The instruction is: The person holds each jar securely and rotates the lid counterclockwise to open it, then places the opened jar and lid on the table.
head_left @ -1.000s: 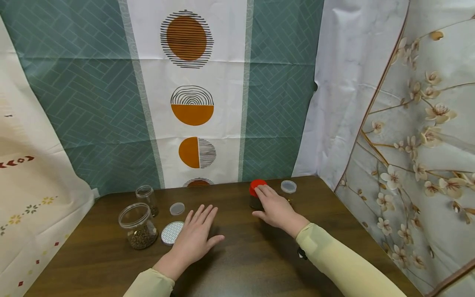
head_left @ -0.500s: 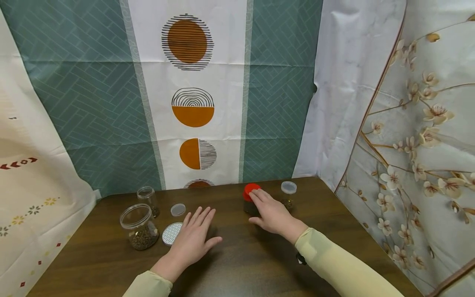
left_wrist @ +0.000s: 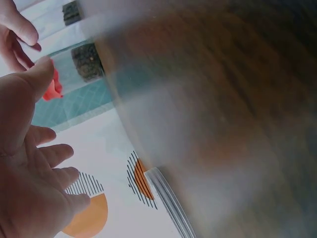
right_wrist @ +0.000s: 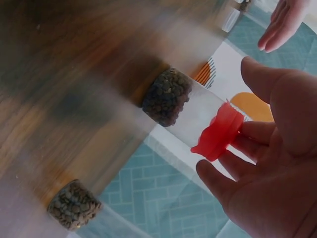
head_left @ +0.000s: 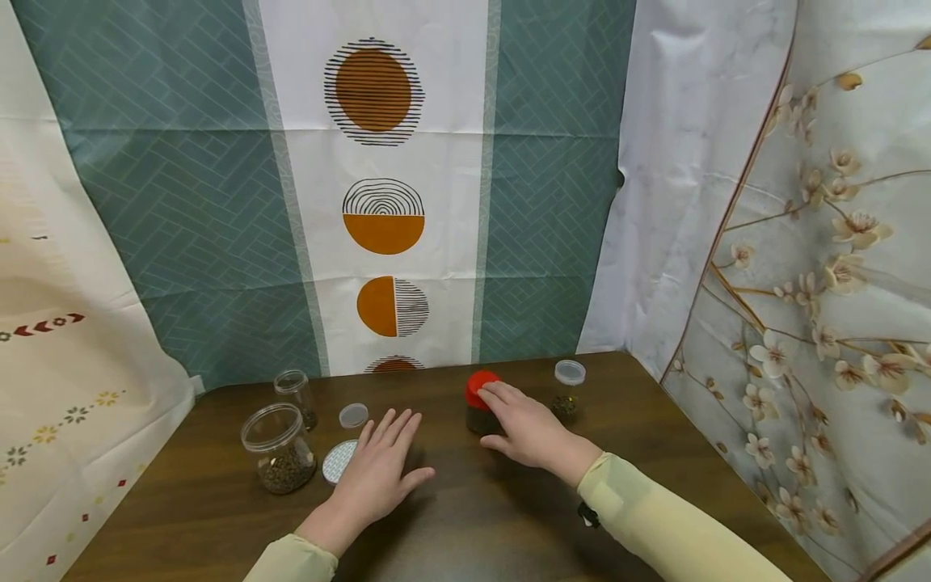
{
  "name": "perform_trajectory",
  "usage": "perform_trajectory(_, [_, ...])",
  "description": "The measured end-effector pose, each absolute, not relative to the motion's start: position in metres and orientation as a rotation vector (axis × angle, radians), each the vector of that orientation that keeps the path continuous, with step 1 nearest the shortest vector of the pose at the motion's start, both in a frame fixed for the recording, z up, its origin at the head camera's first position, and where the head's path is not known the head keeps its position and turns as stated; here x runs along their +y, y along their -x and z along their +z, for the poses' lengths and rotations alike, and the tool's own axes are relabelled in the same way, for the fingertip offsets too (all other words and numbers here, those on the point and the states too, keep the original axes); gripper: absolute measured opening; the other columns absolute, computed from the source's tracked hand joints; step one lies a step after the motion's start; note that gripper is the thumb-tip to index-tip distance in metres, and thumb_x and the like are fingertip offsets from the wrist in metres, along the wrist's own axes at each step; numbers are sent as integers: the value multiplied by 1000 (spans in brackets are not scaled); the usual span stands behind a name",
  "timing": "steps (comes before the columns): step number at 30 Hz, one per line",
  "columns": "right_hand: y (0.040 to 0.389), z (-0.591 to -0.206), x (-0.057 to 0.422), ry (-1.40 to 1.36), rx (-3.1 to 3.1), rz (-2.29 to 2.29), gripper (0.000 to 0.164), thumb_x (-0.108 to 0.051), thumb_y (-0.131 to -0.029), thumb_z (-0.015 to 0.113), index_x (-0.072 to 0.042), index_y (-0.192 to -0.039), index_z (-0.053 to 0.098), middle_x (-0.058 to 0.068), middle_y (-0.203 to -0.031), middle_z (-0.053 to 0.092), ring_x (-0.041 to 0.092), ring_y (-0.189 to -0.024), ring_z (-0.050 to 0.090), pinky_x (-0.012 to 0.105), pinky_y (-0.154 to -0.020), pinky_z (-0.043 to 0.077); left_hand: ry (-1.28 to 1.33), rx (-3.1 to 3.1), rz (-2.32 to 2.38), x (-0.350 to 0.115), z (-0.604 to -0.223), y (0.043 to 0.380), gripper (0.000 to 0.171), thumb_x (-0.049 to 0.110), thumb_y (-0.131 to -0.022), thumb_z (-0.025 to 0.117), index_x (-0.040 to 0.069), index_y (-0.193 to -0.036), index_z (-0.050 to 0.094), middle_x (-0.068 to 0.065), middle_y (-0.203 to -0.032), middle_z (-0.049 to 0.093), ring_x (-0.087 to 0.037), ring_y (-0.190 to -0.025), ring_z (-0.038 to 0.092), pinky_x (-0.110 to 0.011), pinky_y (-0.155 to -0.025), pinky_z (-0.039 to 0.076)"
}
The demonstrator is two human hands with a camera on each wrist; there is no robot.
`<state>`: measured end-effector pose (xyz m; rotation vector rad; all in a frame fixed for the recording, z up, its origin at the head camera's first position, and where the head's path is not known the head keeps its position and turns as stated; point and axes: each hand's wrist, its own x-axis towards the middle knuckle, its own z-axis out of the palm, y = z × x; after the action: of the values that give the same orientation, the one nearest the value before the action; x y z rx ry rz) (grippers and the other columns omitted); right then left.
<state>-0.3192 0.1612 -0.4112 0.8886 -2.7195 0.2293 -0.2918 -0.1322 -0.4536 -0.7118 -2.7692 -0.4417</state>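
My right hand (head_left: pixel 531 428) rests its fingers against the red lid (head_left: pixel 478 386) of a clear jar (head_left: pixel 480 420). In the right wrist view that lid looks soft with small tabs, and dark pellets (right_wrist: pixel 167 97) fill the jar's bottom. The thumb stands apart from the lid. My left hand (head_left: pixel 378 477), fingers straight and spread, is over the table beside a white patterned disc (head_left: pixel 338 462), partly covering it in the head view. It holds nothing.
Left on the table (head_left: pixel 465 533) stand a wide uncovered jar (head_left: pixel 285 465) of brown pellets and a smaller uncovered jar (head_left: pixel 294 394). A small clear lid (head_left: pixel 354 415) lies nearby. Back right is a pellet jar with a clear lid (head_left: pixel 570 372). Printed cloths (head_left: pixel 407 178) hang behind.
The red-lidded jar has shifted left and toward me, with my right hand moving along at it. More of the clear-lidded jar now shows. My left hand has stayed nearly still.
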Motion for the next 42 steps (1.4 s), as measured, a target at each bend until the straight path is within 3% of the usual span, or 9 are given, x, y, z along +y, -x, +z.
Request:
perform_trajectory(10, [321,-406,157,-841,-2715,204,84,-40,-101,83,4,-163,47,23,-170,44,42,-158,40,56,-125,36,710,-2784,-459,-134,-456,291,86,49,-102,79,5,-167,45,-19,-172,43,-46,-162,30,-71,-128,18])
perform_trajectory(28, [321,-405,159,-896,-2738,258,79,-33,-101,84,7,-161,49,25,-167,46,44,-155,45,57,-124,37,705,-2789,-498,-133,-450,289,86,48,-102,79,4,-167,44,-20,-172,42,-46,-163,29,-71,-128,18])
perform_trajectory(42, [304,-410,145,-990,-2763,214,81,-34,-102,83,1,-165,46,20,-172,42,38,-159,41,53,-126,37,706,-2794,-506,-135,-447,290,88,47,-100,82,4,-167,44,-20,-171,43,-46,-163,29,-71,-128,18])
